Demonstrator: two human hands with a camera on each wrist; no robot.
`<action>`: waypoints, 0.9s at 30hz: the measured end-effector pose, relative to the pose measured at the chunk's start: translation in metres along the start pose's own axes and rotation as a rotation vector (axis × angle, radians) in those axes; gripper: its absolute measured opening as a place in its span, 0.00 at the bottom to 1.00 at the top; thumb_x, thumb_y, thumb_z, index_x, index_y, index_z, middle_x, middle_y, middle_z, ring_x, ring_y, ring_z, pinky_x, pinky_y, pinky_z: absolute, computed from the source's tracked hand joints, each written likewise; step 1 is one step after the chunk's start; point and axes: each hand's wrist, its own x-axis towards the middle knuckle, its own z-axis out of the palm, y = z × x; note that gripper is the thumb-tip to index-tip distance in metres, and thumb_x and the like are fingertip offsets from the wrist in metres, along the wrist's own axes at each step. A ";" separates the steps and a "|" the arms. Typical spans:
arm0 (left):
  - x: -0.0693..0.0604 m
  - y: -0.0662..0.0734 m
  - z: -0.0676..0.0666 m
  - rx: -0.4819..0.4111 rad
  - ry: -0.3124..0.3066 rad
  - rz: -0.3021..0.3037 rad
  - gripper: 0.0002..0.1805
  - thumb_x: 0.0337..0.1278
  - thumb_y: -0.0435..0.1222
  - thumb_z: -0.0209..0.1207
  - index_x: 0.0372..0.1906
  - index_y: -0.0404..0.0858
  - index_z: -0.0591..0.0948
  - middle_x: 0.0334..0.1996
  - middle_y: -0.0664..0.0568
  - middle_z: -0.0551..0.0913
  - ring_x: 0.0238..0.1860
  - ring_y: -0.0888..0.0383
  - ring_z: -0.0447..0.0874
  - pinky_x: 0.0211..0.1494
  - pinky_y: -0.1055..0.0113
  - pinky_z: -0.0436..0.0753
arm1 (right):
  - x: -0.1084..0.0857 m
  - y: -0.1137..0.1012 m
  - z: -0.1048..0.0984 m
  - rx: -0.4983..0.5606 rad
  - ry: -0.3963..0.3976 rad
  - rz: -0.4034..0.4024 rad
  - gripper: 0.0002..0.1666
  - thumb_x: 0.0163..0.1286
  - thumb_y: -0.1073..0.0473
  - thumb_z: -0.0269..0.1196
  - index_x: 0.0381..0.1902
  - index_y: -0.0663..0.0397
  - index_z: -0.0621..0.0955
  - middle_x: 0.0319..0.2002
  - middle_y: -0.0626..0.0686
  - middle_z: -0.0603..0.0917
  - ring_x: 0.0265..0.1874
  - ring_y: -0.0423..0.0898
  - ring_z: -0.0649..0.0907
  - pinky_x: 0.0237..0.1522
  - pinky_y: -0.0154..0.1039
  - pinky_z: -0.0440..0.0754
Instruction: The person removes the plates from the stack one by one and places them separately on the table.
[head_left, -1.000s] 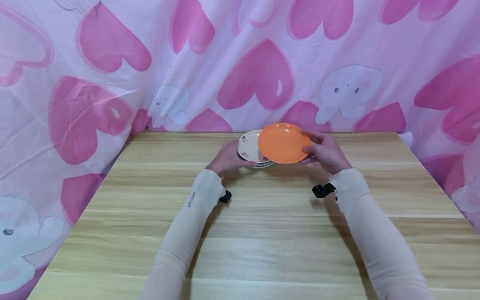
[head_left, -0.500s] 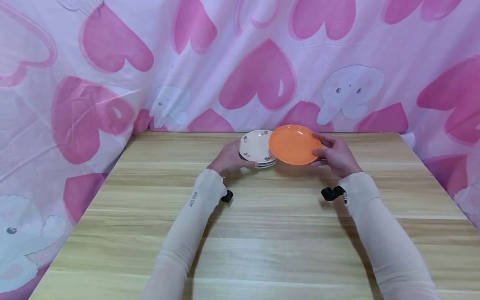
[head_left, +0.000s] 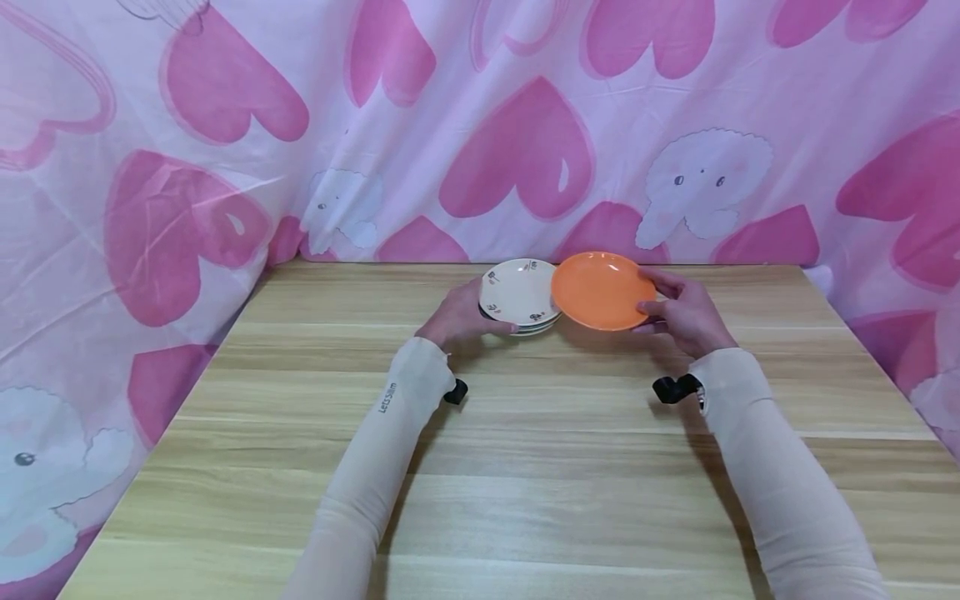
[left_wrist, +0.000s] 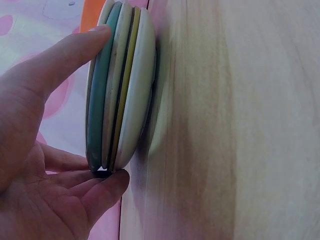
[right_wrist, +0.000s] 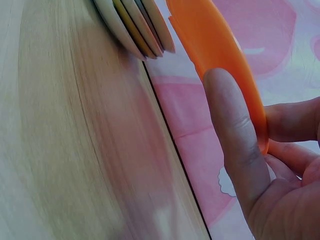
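A stack of several plates, the top one white with small dark prints, is near the table's back edge. My left hand grips the stack's left side; the left wrist view shows its thumb on the rim of a green plate and fingertips at the lower edge. My right hand holds an orange plate by its right edge, thumb on one face and fingers behind in the right wrist view. The orange plate is raised above the table, its left edge beside the stack's right rim.
The wooden table reaches back to a pink curtain with hearts and white animal figures. Black wrist pieces show at both cuffs.
My right hand has moved the orange plate rightwards, from overlapping the stack to beside it, uncovering the white top plate. The left hand has kept its grip almost in place.
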 end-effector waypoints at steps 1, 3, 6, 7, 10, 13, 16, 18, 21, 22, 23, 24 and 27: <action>0.000 0.000 0.000 0.003 0.000 0.000 0.57 0.36 0.49 0.80 0.76 0.44 0.64 0.68 0.51 0.75 0.67 0.53 0.71 0.75 0.56 0.70 | 0.000 0.001 -0.001 0.001 0.001 0.002 0.42 0.75 0.69 0.56 0.80 0.37 0.57 0.82 0.53 0.51 0.36 0.41 0.88 0.46 0.38 0.89; 0.000 0.000 0.000 0.007 0.002 0.002 0.57 0.36 0.49 0.80 0.76 0.44 0.64 0.68 0.51 0.75 0.67 0.53 0.71 0.75 0.56 0.69 | 0.000 0.002 -0.003 0.007 0.001 0.004 0.42 0.75 0.69 0.56 0.80 0.37 0.56 0.82 0.53 0.50 0.36 0.40 0.88 0.47 0.38 0.88; 0.000 0.001 0.000 0.009 0.001 -0.001 0.58 0.36 0.49 0.80 0.76 0.44 0.63 0.69 0.51 0.74 0.68 0.53 0.71 0.75 0.56 0.69 | 0.000 0.003 -0.005 0.016 0.001 0.015 0.42 0.75 0.68 0.56 0.80 0.36 0.56 0.82 0.53 0.50 0.36 0.40 0.88 0.48 0.39 0.88; 0.000 0.001 0.000 0.010 0.000 -0.004 0.58 0.36 0.50 0.80 0.76 0.45 0.63 0.69 0.51 0.74 0.68 0.53 0.71 0.76 0.56 0.69 | 0.000 0.003 -0.005 0.020 0.000 0.020 0.43 0.75 0.68 0.56 0.80 0.36 0.56 0.82 0.53 0.49 0.36 0.40 0.88 0.49 0.39 0.88; 0.001 0.000 -0.001 0.014 -0.004 -0.007 0.58 0.36 0.50 0.80 0.77 0.45 0.62 0.70 0.51 0.73 0.69 0.53 0.70 0.76 0.55 0.69 | 0.002 0.003 -0.006 0.029 0.000 0.039 0.43 0.75 0.68 0.56 0.80 0.34 0.56 0.83 0.52 0.48 0.36 0.40 0.88 0.49 0.39 0.88; 0.001 -0.001 -0.002 0.022 -0.004 -0.008 0.58 0.36 0.51 0.80 0.76 0.45 0.63 0.70 0.51 0.73 0.70 0.53 0.70 0.76 0.55 0.69 | 0.003 0.004 -0.008 0.033 0.003 0.047 0.43 0.75 0.68 0.56 0.80 0.34 0.56 0.83 0.51 0.48 0.35 0.41 0.87 0.49 0.39 0.88; 0.001 -0.002 -0.003 0.027 -0.004 -0.009 0.58 0.36 0.51 0.80 0.76 0.46 0.63 0.70 0.52 0.73 0.70 0.53 0.70 0.76 0.55 0.69 | 0.004 0.004 -0.009 0.040 0.007 0.049 0.43 0.75 0.68 0.56 0.80 0.35 0.55 0.82 0.52 0.49 0.34 0.40 0.87 0.49 0.39 0.88; 0.001 -0.002 -0.003 0.029 -0.006 -0.007 0.58 0.37 0.51 0.80 0.76 0.46 0.63 0.70 0.52 0.73 0.70 0.53 0.70 0.76 0.55 0.69 | 0.004 0.004 -0.010 0.048 0.009 0.050 0.43 0.75 0.68 0.56 0.80 0.36 0.55 0.82 0.53 0.49 0.34 0.40 0.87 0.49 0.39 0.88; 0.001 -0.002 -0.003 0.029 -0.005 -0.007 0.58 0.37 0.51 0.79 0.77 0.46 0.62 0.70 0.52 0.73 0.70 0.53 0.70 0.76 0.55 0.69 | 0.004 0.004 -0.012 0.062 0.014 0.049 0.43 0.75 0.69 0.55 0.80 0.37 0.54 0.82 0.54 0.50 0.33 0.40 0.88 0.48 0.39 0.88; 0.001 -0.002 -0.003 0.029 -0.004 -0.009 0.58 0.37 0.51 0.79 0.77 0.46 0.62 0.70 0.52 0.73 0.70 0.53 0.70 0.76 0.55 0.69 | 0.004 0.005 -0.012 0.069 0.016 0.049 0.43 0.75 0.69 0.55 0.80 0.38 0.54 0.82 0.54 0.50 0.33 0.40 0.88 0.47 0.39 0.88; 0.001 -0.002 -0.003 0.029 -0.003 -0.011 0.58 0.37 0.51 0.79 0.77 0.46 0.62 0.70 0.52 0.73 0.70 0.53 0.70 0.76 0.55 0.69 | 0.004 0.005 -0.012 0.075 0.017 0.048 0.43 0.75 0.69 0.55 0.80 0.38 0.54 0.82 0.54 0.50 0.33 0.40 0.88 0.47 0.39 0.89; 0.001 -0.001 -0.003 0.028 -0.002 -0.014 0.58 0.37 0.51 0.79 0.77 0.46 0.62 0.70 0.52 0.73 0.70 0.53 0.70 0.76 0.55 0.68 | 0.004 0.005 -0.013 0.087 0.018 0.047 0.43 0.75 0.70 0.55 0.80 0.39 0.54 0.82 0.55 0.50 0.33 0.40 0.88 0.46 0.39 0.89; 0.001 -0.001 -0.003 0.027 -0.003 -0.017 0.58 0.37 0.51 0.79 0.77 0.46 0.62 0.71 0.52 0.73 0.70 0.53 0.70 0.76 0.54 0.68 | 0.003 0.006 -0.013 0.120 0.021 0.051 0.44 0.74 0.72 0.55 0.80 0.40 0.55 0.81 0.56 0.50 0.32 0.40 0.88 0.43 0.39 0.89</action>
